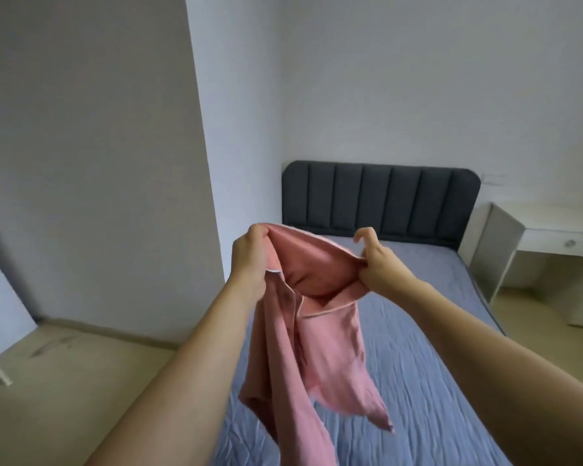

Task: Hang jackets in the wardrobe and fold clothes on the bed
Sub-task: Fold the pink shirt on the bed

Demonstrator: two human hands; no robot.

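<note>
A pink garment (320, 344) with thin white piping hangs in the air above the bed (428, 361). My left hand (251, 257) grips its upper left edge in a fist. My right hand (377, 264) pinches the upper right edge, with the index finger lifted and curled. Between the two hands the top of the cloth is spread into a hollow. The rest droops down in loose folds, and one pointed corner dangles at the lower right. The bed has a wrinkled blue-grey cover.
A dark grey padded headboard (381, 200) stands against the far wall. A white desk with a drawer (552, 237) is to the right of the bed. A white wall block (91, 156) fills the left, with beige floor (81, 364) beside the bed.
</note>
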